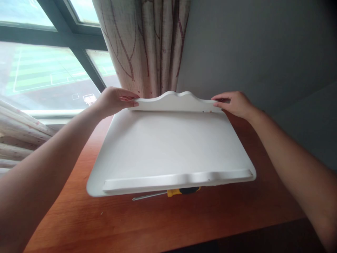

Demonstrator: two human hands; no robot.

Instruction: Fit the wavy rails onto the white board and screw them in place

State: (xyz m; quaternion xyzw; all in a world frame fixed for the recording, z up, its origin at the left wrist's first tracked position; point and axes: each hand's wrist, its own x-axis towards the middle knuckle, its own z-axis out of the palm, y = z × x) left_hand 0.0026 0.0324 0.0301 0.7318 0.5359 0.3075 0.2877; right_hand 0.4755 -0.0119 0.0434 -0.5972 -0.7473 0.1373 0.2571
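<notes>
A white board with rounded corners (171,144) lies over the wooden table. Along its far edge stands a white wavy-topped panel (175,102). My left hand (112,102) pinches the panel's left end between thumb and fingers. At the opposite end, my right hand (235,103) grips the panel the same way. A low white strip (173,180) runs along the board's near edge. Partly under that edge is a screwdriver (181,190) with a yellow and black handle, its metal shaft pointing left. What supports the board underneath is hidden.
The reddish-brown wooden table (147,225) ends in a front edge at the lower right. Behind it hang a patterned curtain (147,45) and a grey wall (250,49). A window (50,70) is at the left, with another curtain (21,137) below it.
</notes>
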